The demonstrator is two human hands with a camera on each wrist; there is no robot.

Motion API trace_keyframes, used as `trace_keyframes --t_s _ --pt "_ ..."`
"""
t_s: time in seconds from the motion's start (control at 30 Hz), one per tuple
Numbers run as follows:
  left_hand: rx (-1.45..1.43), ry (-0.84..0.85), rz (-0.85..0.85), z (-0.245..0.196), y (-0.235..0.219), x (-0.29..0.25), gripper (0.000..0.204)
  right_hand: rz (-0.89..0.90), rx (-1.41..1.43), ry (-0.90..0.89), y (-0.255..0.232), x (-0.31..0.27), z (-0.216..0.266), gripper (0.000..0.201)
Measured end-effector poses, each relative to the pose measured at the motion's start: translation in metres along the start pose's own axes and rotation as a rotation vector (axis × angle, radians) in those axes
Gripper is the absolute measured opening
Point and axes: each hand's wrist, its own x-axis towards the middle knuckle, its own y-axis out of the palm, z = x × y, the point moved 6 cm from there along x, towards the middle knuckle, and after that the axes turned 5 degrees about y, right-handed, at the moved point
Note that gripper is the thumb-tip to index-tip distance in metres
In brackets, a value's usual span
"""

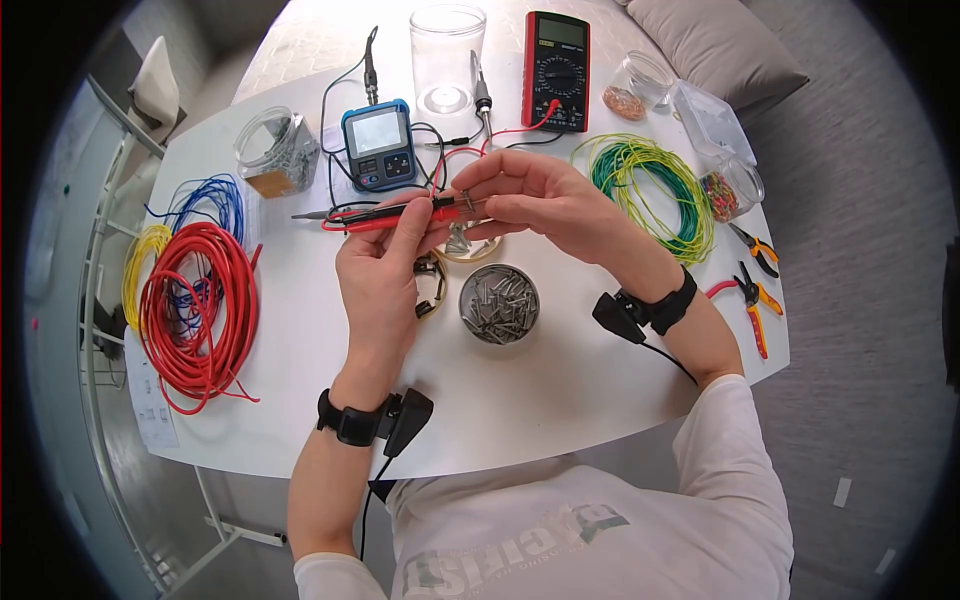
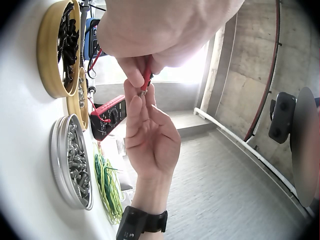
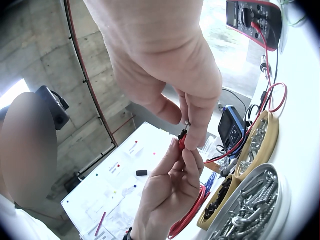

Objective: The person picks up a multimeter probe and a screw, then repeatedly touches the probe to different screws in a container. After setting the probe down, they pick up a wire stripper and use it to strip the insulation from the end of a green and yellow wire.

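My left hand (image 1: 385,262) grips a black test probe (image 1: 385,212) and a red test probe (image 1: 368,225) side by side, thumb on top, tips pointing right. At those tips, the right hand (image 1: 550,205) pinches a small metal screw (image 1: 467,204) between thumb and fingers. The left wrist view shows the red probe's end (image 2: 147,76) meeting the right fingertips; in the right wrist view a thin metal shank (image 3: 187,126) shows there. Just below the hands stands a round tin of silver screws (image 1: 500,305). Behind them, a yellow-rimmed dish (image 1: 470,258) with metal pieces is partly covered.
A red multimeter (image 1: 557,75), a blue handheld tester (image 1: 380,145) and a clear jar (image 1: 447,60) stand at the back. Coils of red wire (image 1: 200,320) lie left, green wire (image 1: 655,195) right. Pliers (image 1: 757,250) and wire strippers (image 1: 755,310) lie by the right edge.
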Motion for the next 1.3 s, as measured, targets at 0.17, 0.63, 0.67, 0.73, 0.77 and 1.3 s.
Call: trace_keyframes --t_s 0.17,0.63,0.67,0.73,0.77,1.3 --pt "0.004 0.004 0.018 -0.001 0.001 0.000 0.025 -0.010 -0.001 -0.017 -0.002 0.000 -0.001 0.032" --pt "-0.026 0.086 -0.113 -0.005 -0.006 0.002 0.022 -0.142 -0.572 -0.023 -0.011 0.000 -0.005 0.017" --pt "-0.027 0.085 -0.115 -0.005 -0.006 0.002 0.022 -0.096 -0.640 0.015 -0.005 -0.003 -0.005 0.013" --pt "-0.037 0.084 -0.113 -0.006 -0.005 0.001 0.022 -0.040 -0.806 -0.009 0.010 -0.009 0.002 0.013" --pt "-0.039 0.083 -0.116 -0.006 -0.006 0.001 0.022 0.099 -0.918 -0.055 0.019 -0.011 -0.004 0.014" --pt "-0.052 0.060 -0.091 -0.005 -0.003 0.001 0.024 0.366 -1.306 -0.066 0.059 -0.027 -0.025 0.019"
